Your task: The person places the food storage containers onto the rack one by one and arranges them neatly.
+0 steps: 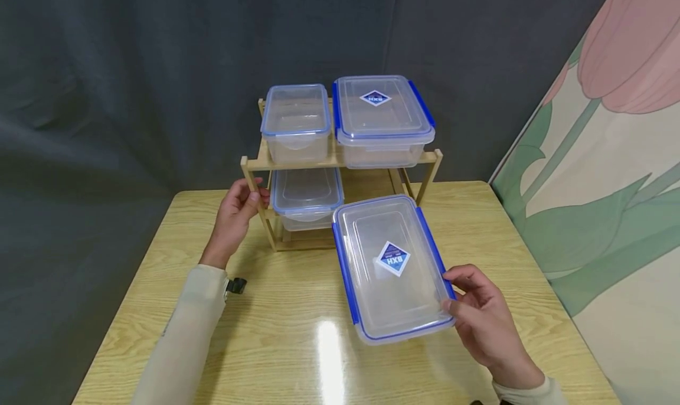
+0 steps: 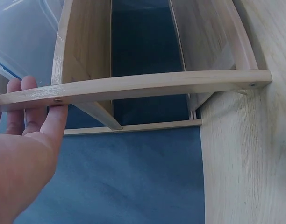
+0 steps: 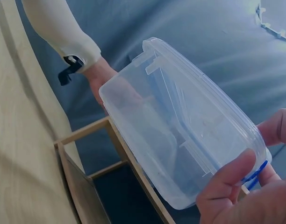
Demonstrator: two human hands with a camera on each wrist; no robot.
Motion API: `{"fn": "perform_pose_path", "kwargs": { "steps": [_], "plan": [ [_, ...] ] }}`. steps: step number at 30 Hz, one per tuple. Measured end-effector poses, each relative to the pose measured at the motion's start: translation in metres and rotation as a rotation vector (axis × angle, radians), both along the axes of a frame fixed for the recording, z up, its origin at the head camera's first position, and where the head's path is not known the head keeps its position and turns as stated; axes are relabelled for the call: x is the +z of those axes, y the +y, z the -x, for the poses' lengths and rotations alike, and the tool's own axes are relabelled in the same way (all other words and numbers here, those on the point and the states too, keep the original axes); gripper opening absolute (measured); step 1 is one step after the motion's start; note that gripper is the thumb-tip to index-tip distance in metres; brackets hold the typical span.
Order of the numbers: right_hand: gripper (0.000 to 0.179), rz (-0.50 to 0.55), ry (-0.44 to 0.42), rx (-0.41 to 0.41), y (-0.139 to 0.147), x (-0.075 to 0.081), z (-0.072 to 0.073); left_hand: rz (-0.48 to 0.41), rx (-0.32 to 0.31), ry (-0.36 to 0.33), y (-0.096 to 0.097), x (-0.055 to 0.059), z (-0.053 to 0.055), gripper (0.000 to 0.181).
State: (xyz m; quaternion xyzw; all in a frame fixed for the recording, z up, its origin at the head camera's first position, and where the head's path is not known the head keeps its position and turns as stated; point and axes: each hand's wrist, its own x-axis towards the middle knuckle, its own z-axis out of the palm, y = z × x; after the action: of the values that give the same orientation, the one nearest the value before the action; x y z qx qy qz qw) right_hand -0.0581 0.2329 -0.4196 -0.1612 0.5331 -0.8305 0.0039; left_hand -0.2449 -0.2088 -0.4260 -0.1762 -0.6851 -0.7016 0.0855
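Note:
My left hand point(image 1: 234, 213) grips the left front leg of a two-tier wooden rack point(image 1: 259, 164). In the left wrist view its fingers curl round that wooden post point(image 2: 157, 85). My right hand point(image 1: 483, 322) holds a clear lidded food container point(image 1: 393, 299) with blue side clips by its right front corner. This container is tilted above the table, before the rack's lower shelf. From the right wrist view, the thumb and fingers point(image 3: 225, 182) pinch its edge, and its see-through body point(image 3: 157, 140) looks empty.
On the rack's top stand a smaller clear container point(image 1: 297, 110) and a large blue-clipped one point(image 1: 385, 118). Another small container point(image 1: 308, 192) sits at the lower shelf's left. A dark curtain point(image 1: 106, 98) hangs behind the wooden table point(image 1: 276, 340); a flower-patterned panel point(image 1: 611, 216) is at right.

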Motion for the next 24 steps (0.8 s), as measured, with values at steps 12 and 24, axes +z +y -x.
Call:
{"fn": "perform_pose_path", "kwargs": {
  "steps": [12, 24],
  "plan": [
    [0.051, -0.045, -0.114, -0.137, 0.01, 0.01, 0.015, -0.01, 0.009, 0.002, 0.002, 0.0, 0.003, 0.041],
    [0.043, -0.093, -0.17, -0.132, 0.007, 0.017, 0.038, 0.016, 0.018, -0.02, 0.0, -0.003, 0.004, 0.038]
  ]
}}
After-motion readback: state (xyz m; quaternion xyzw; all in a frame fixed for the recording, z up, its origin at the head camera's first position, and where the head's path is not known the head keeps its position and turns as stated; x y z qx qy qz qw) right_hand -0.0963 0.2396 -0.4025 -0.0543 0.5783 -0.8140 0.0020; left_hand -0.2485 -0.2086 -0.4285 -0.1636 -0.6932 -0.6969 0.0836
